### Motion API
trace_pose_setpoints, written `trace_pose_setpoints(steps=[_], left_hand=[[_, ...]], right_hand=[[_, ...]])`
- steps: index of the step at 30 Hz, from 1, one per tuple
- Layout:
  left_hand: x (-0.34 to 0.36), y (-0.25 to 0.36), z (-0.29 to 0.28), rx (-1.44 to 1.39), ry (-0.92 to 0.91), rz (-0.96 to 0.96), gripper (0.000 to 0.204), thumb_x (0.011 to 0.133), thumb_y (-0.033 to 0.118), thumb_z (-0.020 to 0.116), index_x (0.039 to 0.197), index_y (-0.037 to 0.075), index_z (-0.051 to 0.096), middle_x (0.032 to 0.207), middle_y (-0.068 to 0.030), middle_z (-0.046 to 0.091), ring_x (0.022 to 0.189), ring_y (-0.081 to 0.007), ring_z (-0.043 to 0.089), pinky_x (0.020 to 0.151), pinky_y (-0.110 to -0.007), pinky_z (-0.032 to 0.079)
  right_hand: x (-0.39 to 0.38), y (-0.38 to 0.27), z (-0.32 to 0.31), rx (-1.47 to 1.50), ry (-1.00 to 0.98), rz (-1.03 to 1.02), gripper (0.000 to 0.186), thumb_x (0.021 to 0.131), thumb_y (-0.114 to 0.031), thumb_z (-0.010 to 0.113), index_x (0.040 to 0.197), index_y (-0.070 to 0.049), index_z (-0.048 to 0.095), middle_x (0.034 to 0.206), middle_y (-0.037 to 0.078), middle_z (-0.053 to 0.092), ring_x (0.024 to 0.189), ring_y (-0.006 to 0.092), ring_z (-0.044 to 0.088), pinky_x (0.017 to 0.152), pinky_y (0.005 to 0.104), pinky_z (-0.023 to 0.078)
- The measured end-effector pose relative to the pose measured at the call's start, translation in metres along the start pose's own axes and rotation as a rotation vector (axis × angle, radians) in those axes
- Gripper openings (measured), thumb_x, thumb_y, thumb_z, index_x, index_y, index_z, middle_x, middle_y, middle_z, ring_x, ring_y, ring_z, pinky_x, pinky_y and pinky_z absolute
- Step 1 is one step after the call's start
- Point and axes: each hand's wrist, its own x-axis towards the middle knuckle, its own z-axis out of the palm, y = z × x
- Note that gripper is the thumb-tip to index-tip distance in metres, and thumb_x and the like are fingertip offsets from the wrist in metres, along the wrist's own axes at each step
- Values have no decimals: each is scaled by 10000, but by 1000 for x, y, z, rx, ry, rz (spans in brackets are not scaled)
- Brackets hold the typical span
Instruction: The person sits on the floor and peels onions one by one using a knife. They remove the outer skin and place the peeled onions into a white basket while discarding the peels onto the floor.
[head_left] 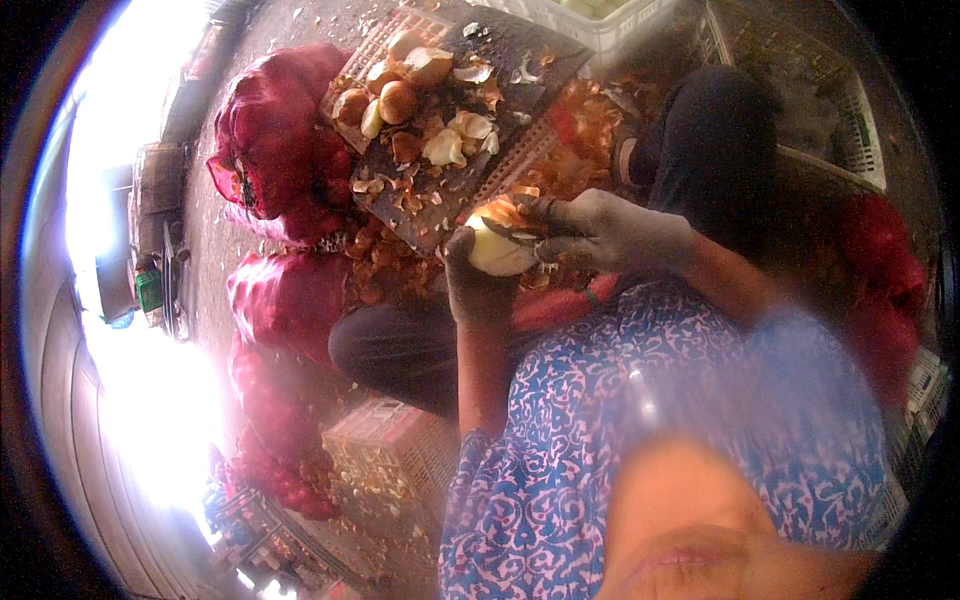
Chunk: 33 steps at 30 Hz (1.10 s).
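A partly peeled onion [493,250], pale and smooth, is in my left hand [478,285], whose fingers and thumb close round it from below. My right hand [615,230] grips what looks like a small dark knife [512,232], its blade lying against the top of the onion. Brown-orange skin [503,210] hangs loose by the blade. Both hands look greyish, perhaps gloved. Just beyond them lies a dark board [405,205] with scraps of skin. Unpeeled brown onions [397,102] and pale peelings [445,147] are heaped on its far left part.
Red mesh sacks [270,120] stand along the left, with another [880,270] at the right. Onion skins [575,140] pile up beside the board. A white crate [610,35] and a greyish crate [860,120] stand beyond; an upturned-looking plastic crate [385,440] is near my left knee.
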Motion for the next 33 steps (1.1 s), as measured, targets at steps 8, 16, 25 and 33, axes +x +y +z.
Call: trace_pose_setpoints(steps=[8, 16, 25, 33], left_hand=[[-17, -2, 19, 413, 69, 108, 845, 715, 454, 759, 1300, -104, 515, 1143, -193, 653, 979, -298, 684, 823, -404, 588], [-14, 5, 22, 412, 113, 192, 748, 817, 521, 636, 1272, -64, 533, 1135, -171, 639, 1030, -305, 655, 912, -424, 549], [-12, 2, 6, 233, 72, 166, 747, 798, 474, 637, 1289, -78, 522, 1200, -229, 615, 1066, -357, 644, 942, -471, 541], [-15, 10, 9, 202, -31, 120, 735, 745, 414, 694, 1239, -110, 545, 1131, -260, 638, 984, -373, 679, 835, -467, 595]], right_hand=[[3, 20, -8, -144, 287, -24, 483, 1014, -169, 569, 1463, -21, 469, 1208, 177, 677, 1077, 188, 642, 937, 309, 496], [8, 22, -15, 56, 489, 50, 509, 1052, -221, 525, 1512, -39, 407, 1073, 36, 646, 859, 87, 583, 780, 239, 500], [0, -16, -4, 324, 8, 306, 553, 1036, -306, 547, 1501, -38, 413, 1005, 31, 616, 867, 99, 542, 748, 280, 464], [12, 14, -2, 257, 455, 81, 600, 979, -237, 625, 1494, -21, 404, 1068, 56, 623, 911, 104, 572, 813, 279, 496]])
